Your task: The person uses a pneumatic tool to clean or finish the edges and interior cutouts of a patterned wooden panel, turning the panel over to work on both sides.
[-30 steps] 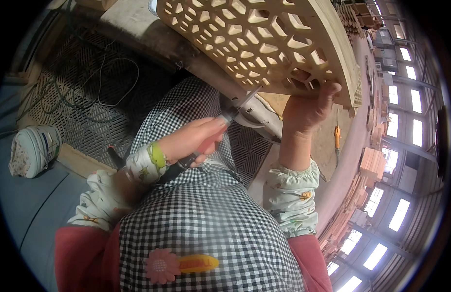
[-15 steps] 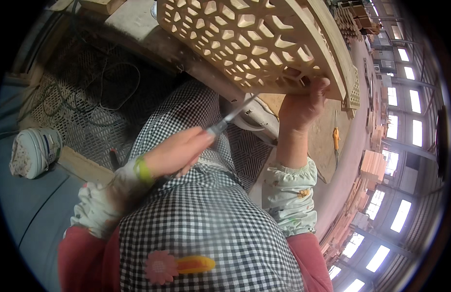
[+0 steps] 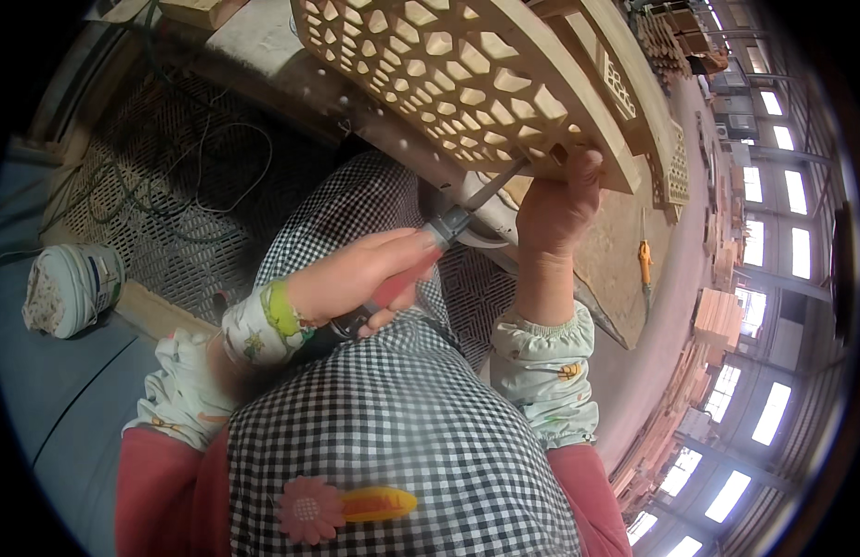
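Observation:
A pale wooden panel (image 3: 592,111) pierced with many angular holes tilts up at the top middle. My right hand (image 3: 555,213) grips its near lower edge, thumb up on the pierced face and fingers hidden behind. My left hand (image 3: 356,278) is closed round a handheld tool (image 3: 449,225) with a red-and-grey body and a slim metal shaft. The shaft reaches the panel's lower edge, left of my right thumb; its very tip is hard to make out.
More pierced wooden pieces (image 3: 676,172) stand behind the panel. An orange-handled tool (image 3: 645,263) lies on the board at right. A whitish bucket (image 3: 72,290) sits at far left. Cords (image 3: 202,167) loop over the dark patterned mat. Wood stacks (image 3: 718,316) line the far right.
My left hand and the tool have moved right and up, bringing the shaft over the panel's lower edge. The panel and my right hand have shifted slightly left.

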{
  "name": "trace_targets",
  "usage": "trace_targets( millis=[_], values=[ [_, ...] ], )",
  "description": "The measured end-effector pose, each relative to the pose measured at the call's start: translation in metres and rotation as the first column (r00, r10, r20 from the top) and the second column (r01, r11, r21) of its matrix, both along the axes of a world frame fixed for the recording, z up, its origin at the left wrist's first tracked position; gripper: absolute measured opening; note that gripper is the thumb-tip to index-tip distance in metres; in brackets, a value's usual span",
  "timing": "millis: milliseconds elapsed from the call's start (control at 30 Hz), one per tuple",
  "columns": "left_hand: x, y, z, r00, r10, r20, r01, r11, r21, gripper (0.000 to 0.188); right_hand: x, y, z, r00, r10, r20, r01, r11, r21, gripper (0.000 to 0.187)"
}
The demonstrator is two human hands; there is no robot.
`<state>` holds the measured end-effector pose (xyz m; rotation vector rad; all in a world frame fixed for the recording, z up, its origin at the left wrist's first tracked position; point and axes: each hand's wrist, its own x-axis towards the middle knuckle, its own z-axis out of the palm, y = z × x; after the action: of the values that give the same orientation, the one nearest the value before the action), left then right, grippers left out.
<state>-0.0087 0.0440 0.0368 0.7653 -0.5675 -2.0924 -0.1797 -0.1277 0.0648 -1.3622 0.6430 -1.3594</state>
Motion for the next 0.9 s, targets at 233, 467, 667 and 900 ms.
trace_targets(
  millis=[233,467,667,900],
  values=[
    [-0.007,-0.011,0.011,0.999,-0.004,0.037,0.002,0.999,0.039,0.042,-0.019,-0.012,-0.016,0.996,0.008,0.086,-0.009,1.000,0.006,0.045],
    [-0.016,-0.013,0.008,0.989,0.046,0.143,-0.048,0.999,0.007,0.039,-0.003,-0.006,0.001,1.000,0.029,-0.007,-0.029,0.999,-0.033,0.064],
    [-0.001,0.010,0.013,0.971,-0.034,0.238,0.038,0.999,-0.011,0.035,0.000,-0.006,0.009,0.999,0.017,0.027,-0.017,1.000,0.021,0.072],
    [0.010,0.019,0.025,0.983,-0.006,0.182,0.014,0.999,-0.044,0.034,0.005,-0.002,0.015,0.999,0.013,-0.047,-0.014,1.000,-0.009,0.084]
  ],
)
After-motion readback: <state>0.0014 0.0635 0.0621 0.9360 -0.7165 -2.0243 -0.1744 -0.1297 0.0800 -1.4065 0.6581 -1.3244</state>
